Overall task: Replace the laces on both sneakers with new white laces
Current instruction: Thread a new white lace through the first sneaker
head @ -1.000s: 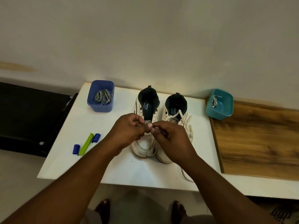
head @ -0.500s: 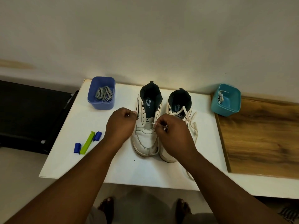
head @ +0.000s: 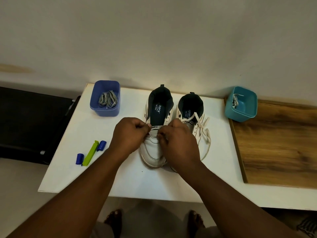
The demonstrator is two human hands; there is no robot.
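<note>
Both hands, the left hand [head: 129, 134] and the right hand [head: 178, 141], pinch the ends of a new white lace [head: 153, 134] over the left sneaker [head: 155, 133] on the tabletop [head: 72, 152], probably to thread its lowest holes.

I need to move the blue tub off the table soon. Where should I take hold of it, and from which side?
Judging by its pose, grip the blue tub by its near rim, coming from above and the front. It stands upright and open-topped at the table's far left corner, the wall right behind it, the grey laces lying loose inside. A thumb-outside, fingers-inside pinch on that wall should clear them.
</note>
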